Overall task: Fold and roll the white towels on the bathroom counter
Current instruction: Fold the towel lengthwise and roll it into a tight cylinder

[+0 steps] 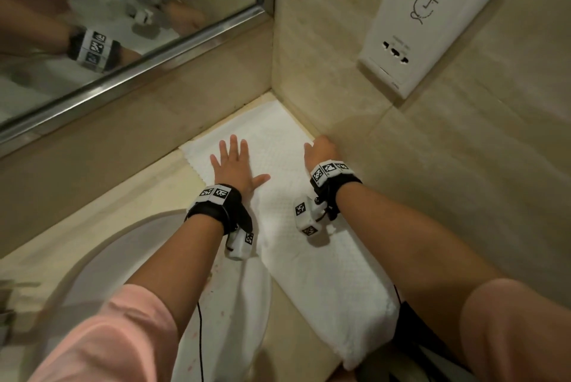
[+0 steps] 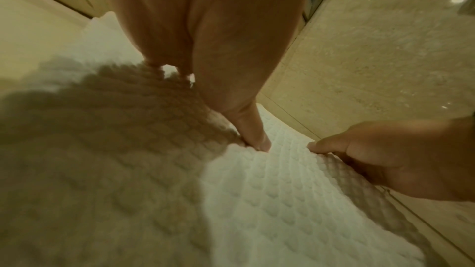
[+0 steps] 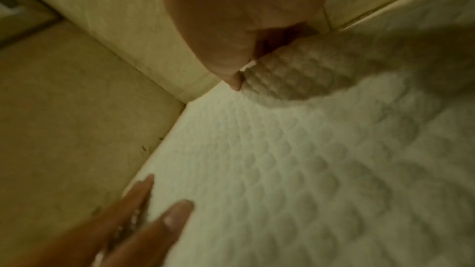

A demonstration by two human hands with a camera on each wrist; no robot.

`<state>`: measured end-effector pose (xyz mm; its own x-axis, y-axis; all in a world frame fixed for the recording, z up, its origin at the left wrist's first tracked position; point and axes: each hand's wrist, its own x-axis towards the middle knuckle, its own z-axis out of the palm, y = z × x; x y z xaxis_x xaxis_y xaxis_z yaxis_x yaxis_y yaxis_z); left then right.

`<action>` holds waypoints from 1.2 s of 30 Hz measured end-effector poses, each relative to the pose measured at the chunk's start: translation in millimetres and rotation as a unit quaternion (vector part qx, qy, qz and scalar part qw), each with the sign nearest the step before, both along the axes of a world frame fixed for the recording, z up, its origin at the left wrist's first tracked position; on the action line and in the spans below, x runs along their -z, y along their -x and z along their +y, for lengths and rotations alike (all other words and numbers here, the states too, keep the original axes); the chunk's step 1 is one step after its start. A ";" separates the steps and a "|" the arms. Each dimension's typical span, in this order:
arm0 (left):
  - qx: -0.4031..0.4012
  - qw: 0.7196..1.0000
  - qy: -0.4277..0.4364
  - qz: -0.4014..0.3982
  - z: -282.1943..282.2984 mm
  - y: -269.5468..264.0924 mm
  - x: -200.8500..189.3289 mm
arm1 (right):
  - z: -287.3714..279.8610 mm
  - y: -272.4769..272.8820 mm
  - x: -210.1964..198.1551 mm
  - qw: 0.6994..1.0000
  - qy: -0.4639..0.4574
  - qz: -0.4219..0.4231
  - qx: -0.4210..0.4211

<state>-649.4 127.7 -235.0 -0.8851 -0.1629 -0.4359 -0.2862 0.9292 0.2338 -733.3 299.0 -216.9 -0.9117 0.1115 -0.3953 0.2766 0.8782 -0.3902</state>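
A white waffle-textured towel [image 1: 309,245] lies lengthwise on the beige counter [image 1: 148,199], reaching from the wall corner to the front edge. My left hand [image 1: 233,159] lies flat on its far left part with the fingers spread and straight; in the left wrist view the thumb [image 2: 257,137] presses into the towel [image 2: 282,200]. My right hand [image 1: 319,148] is at the towel's right edge, against the side wall. In the right wrist view its thumb and fingers pinch a lifted fold of the towel [image 3: 295,72]. The right hand [image 2: 390,159] also shows in the left wrist view, curled round that edge.
A second white cloth [image 1: 238,298] with reddish spots drapes under my left forearm beside the round sink [image 1: 92,261]. A mirror [image 1: 92,26] runs along the back wall. A white socket plate [image 1: 426,23] sits on the tiled right wall, close to my right arm.
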 end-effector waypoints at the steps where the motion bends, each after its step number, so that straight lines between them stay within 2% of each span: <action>1: 0.000 1.000 0.000 0.000 -0.1 -0.3 0.2 | -1.6 -2.4 -0.3 0.999 -0.038 0.019 -0.015; 3: 0.000 1.000 0.002 0.000 0.0 -0.5 0.6 | -4.7 -7.5 0.2 0.993 -0.098 0.057 -0.042; 6: 0.001 1.000 0.008 0.000 0.2 -0.3 0.7 | -8.7 -8.6 3.0 0.984 -0.137 0.095 -0.060; 13: -0.003 1.000 0.012 -0.008 1.8 -0.2 1.7 | -4.3 -11.6 0.4 0.977 -0.166 0.084 -0.100; 19: 0.006 0.999 0.027 -0.026 0.1 0.9 -0.1 | 47.7 -62.1 12.6 0.987 -0.101 0.101 -0.069; 22: 0.006 0.999 0.022 -0.040 0.5 2.5 -3.1 | 76.7 -82.7 18.9 0.996 -0.029 0.076 -0.046; 28: -0.009 0.999 0.004 -0.048 1.4 3.8 -3.3 | 117.4 -114.4 25.5 0.998 0.036 0.045 0.032; 36: -0.020 0.999 -0.011 -0.047 2.1 6.1 -4.9 | 118.2 -114.5 20.0 0.991 0.036 0.089 0.089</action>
<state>-655.5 129.8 -230.0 -0.8329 -0.1877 -0.5206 -0.3454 0.9113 0.2240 -618.7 417.2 -236.9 -0.9360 0.2549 -0.2427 0.3463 0.7900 -0.5059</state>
